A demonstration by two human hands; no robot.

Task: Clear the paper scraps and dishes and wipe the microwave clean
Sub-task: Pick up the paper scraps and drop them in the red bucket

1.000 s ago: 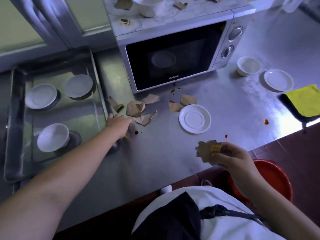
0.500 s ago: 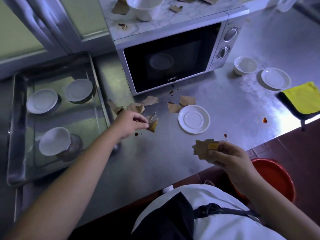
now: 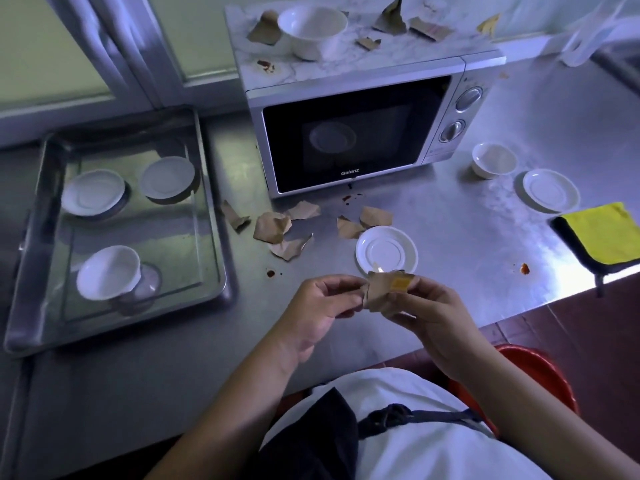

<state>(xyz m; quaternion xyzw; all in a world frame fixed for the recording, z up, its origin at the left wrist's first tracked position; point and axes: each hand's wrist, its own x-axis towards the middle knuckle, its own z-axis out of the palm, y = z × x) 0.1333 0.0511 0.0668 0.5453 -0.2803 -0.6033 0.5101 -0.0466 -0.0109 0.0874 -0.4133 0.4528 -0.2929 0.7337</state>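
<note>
Left hand (image 3: 318,310) has joined right hand (image 3: 429,320) at lower centre, both grips pinching one wad (image 3: 379,292). Six scraps (image 3: 272,226) lie on the counter (image 3: 467,237); three dishes (image 3: 93,192) in the left tray (image 3: 121,329).

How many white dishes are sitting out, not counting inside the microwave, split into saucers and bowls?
Saucers: 4 (two in the tray, two on the counter)
Bowls: 3 (one atop the microwave, one in the tray, one on the counter)
Total: 7
</note>
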